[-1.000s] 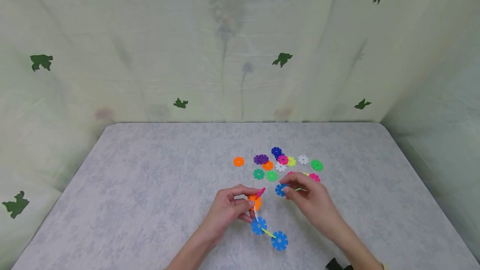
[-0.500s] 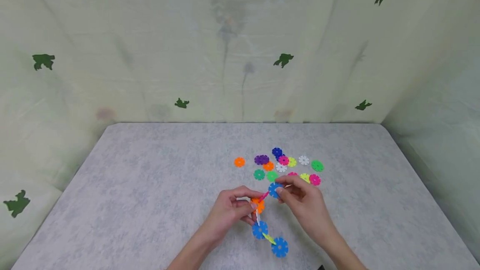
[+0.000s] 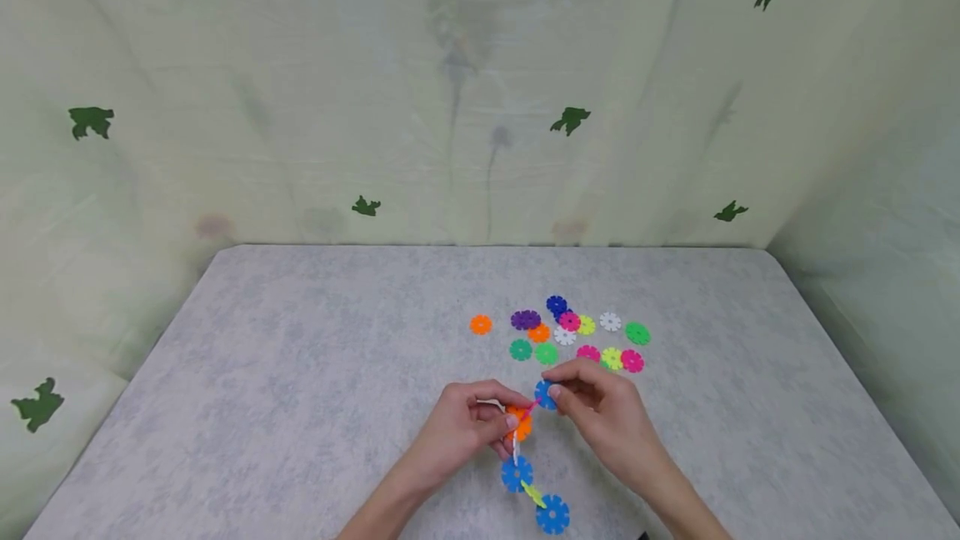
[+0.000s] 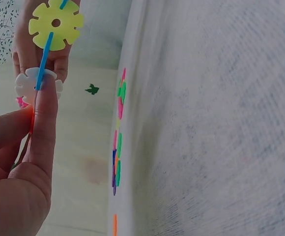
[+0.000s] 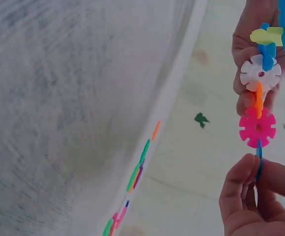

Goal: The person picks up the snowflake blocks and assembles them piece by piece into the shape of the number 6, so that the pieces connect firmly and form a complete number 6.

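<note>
Evidently our hands are near each other but apart: our left hand (image 3: 472,427) pinches an orange disc (image 3: 525,428), our right hand (image 3: 606,407) a blue disc (image 3: 545,394) whose edge meets a pink disc (image 5: 266,130) slotted into the orange one. Toward us trail joined white (image 5: 250,74), blue (image 3: 511,472), yellow (image 3: 533,494) and blue discs (image 3: 553,523). Beyond, loose discs (image 3: 637,333) lie on the tabletop (image 3: 300,373).

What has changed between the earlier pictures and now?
The right hand moved its blue disc leftward to meet the pink disc; before, a gap parted them. Nothing was picked up or let go. The left hand still holds the orange disc; the loose discs stayed put.
</note>
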`<state>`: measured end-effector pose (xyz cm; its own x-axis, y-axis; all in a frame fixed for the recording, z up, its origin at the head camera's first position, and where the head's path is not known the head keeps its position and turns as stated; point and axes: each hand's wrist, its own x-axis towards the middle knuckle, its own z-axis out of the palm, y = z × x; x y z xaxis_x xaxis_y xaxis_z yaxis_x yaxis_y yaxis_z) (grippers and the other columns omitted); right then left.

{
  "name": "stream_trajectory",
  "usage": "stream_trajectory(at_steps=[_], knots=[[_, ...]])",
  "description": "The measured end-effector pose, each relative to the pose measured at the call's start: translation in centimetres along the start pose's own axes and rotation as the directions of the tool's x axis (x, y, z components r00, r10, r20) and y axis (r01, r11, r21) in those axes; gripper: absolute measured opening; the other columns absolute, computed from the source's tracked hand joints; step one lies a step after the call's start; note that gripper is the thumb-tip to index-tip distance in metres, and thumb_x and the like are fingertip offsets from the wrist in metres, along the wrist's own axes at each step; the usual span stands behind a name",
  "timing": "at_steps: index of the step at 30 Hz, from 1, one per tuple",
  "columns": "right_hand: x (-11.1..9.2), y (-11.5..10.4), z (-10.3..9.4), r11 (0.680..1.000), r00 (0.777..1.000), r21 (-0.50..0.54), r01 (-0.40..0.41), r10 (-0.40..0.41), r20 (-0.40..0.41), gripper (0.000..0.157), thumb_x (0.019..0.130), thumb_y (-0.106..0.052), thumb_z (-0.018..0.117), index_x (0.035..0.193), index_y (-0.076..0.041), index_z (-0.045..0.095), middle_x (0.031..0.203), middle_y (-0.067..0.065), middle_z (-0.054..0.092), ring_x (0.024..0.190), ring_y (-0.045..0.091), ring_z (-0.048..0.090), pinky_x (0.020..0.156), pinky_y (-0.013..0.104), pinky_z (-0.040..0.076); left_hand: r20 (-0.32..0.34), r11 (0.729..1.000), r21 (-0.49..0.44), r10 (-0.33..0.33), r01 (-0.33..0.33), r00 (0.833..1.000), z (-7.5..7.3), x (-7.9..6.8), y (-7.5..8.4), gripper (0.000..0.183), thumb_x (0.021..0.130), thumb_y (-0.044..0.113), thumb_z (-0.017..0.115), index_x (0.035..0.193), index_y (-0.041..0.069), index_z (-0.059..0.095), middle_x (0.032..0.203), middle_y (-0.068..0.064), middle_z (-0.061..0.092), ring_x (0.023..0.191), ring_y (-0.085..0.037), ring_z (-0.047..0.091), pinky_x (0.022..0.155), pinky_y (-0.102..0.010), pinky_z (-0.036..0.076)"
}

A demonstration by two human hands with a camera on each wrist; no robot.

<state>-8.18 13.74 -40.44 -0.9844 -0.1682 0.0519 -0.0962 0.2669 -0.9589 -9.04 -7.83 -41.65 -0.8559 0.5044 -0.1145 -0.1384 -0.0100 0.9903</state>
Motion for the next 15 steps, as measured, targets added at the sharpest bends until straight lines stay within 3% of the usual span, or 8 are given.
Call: stream_trajectory(at_steps=[5, 8, 15], knots=[[0.0, 0.2, 0.2, 1.0, 0.999, 0.002, -0.016, 0.016, 0.033, 0.017, 0.093, -0.001, 0.066, 0.107, -0.008, 0.071, 0.097, 0.006, 0.066, 0.082, 0.023, 0.064, 0.074, 0.031, 0.057, 0.0, 1.0, 0.021, -0.018, 0.018, 1.0, 0.1, 0.0, -0.1, 0.021, 0.092, -0.005, 0.058, 0.11, -0.005, 0.07, 0.083, -0.014, 0.069, 0.059, -0.018, 0.061, 0.062, -0.032, 0.057], [0.1, 0.2, 0.2, 0.999, 0.999, 0.007, -0.05, 0.05, 0.016, 0.018, 0.093, -0.004, 0.066, 0.11, -0.008, 0.071, 0.098, 0.005, 0.066, 0.083, 0.023, 0.063, 0.075, 0.033, 0.057, -0.001, 1.0, 0.01, -0.018, 0.018, 1.0, 0.3, 0.1, -0.2, 0.023, 0.092, -0.005, 0.056, 0.111, -0.002, 0.068, 0.08, -0.012, 0.065, 0.06, -0.02, 0.062, 0.063, -0.035, 0.058], [0.2, 0.3, 0.2, 0.998, 0.997, 0.034, -0.049, 0.047, 0.068, 0.029, 0.092, -0.002, 0.067, 0.118, -0.012, 0.07, 0.11, 0.004, 0.066, 0.095, 0.025, 0.061, 0.082, 0.029, 0.055, -0.033, 0.998, -0.052, -0.023, 0.021, 0.999, 1.0, 0.3, -0.2, 0.026, 0.092, -0.002, 0.052, 0.117, -0.001, 0.057, 0.098, -0.01, 0.052, 0.056, -0.019, 0.059, 0.059, -0.036, 0.057]])
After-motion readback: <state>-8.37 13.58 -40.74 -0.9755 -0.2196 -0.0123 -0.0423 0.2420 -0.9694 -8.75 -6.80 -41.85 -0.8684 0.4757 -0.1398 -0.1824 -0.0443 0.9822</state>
